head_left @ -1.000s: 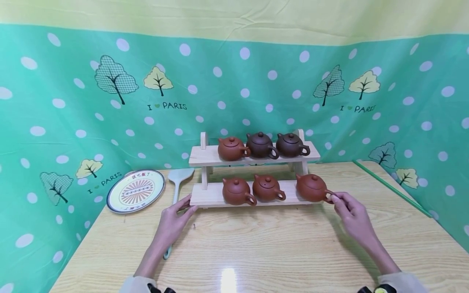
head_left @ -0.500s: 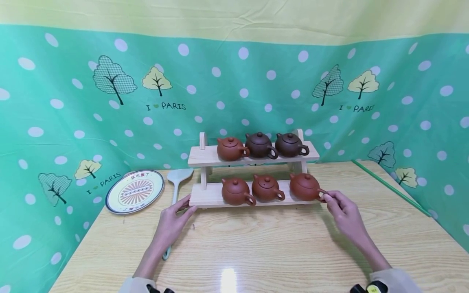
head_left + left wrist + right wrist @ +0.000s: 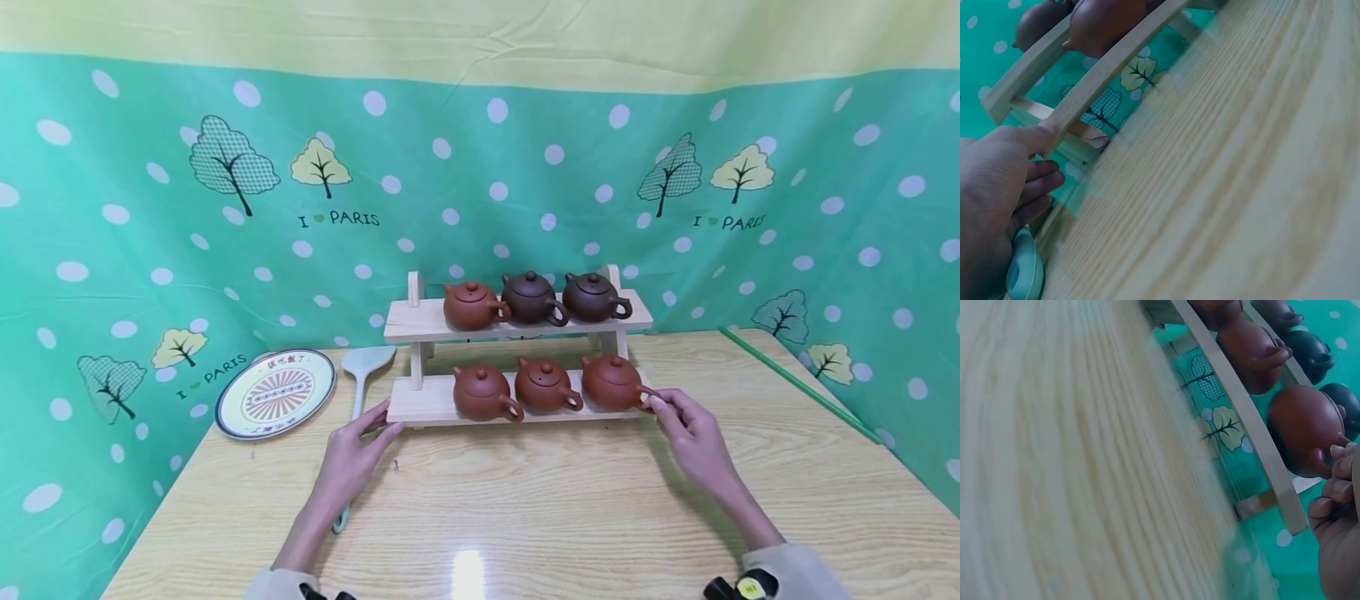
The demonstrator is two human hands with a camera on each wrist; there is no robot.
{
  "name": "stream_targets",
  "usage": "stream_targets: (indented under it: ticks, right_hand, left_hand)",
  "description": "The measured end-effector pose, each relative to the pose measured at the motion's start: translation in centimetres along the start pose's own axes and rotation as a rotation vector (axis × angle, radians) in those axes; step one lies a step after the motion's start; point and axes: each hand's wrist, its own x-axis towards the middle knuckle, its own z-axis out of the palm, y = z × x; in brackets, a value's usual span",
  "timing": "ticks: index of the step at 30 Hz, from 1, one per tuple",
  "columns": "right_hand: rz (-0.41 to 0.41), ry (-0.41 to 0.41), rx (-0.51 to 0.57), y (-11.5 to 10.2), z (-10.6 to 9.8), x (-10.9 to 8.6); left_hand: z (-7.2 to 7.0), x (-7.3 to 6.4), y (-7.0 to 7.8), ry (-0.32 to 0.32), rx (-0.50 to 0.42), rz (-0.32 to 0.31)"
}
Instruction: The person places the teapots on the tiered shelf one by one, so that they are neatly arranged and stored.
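Note:
A two-tier wooden display rack bears several teapots. My right hand pinches the handle of a reddish-brown teapot at the right end of the lower tier; the right wrist view shows this teapot over the board, beside the curled fingers. My left hand holds the left end of the lower board, and its thumb lies on the board's end in the left wrist view. Two more reddish-brown teapots, one on the left and one in the middle, sit on that tier.
On the upper tier stand a reddish-brown teapot and two dark brown ones. A pale green spatula lies partly behind the left forearm. Left of it is a patterned plate. A green stick lies at the right.
My right hand has moved left with the reddish-brown teapot, bringing it along the lower tier close to the middle teapot. The left hand has stayed at the rack's end.

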Motion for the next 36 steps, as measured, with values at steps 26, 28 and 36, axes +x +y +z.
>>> stream_targets:
  ticks: [26,28,36]
  right_hand:
    - [0.002,-0.017,0.019,0.2,1.0,0.2]
    - [0.000,-0.019,0.024,0.2,1.0,0.2]
    - [-0.003,-0.019,0.041,0.4,1.2,0.3]
  left_hand:
    - [-0.2,-0.1,0.1,-0.002,0.009,-0.004]
    - [-0.2,-0.1,0.1,-0.002,0.011,-0.005]
    - [-0.1,0.0,0.1,-0.006,0.001,-0.006]
